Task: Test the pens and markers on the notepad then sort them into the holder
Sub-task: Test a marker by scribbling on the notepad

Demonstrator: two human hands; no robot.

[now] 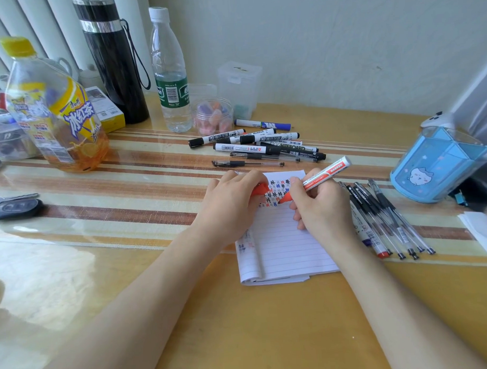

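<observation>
Nearby, pins notepad (280, 246) flat with left hand (232, 201), fingers curled round what looks like the cap (260, 189), ready for recapping. Grips red marker (319, 179) in right hand (320, 206), tip on paper, testing. Leaves more markers (263, 145) beyond, holder (437, 163) far right.

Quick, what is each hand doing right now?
Left hand: grips the red cap.
Right hand: holds the red marker, tip on the notepad.
</observation>
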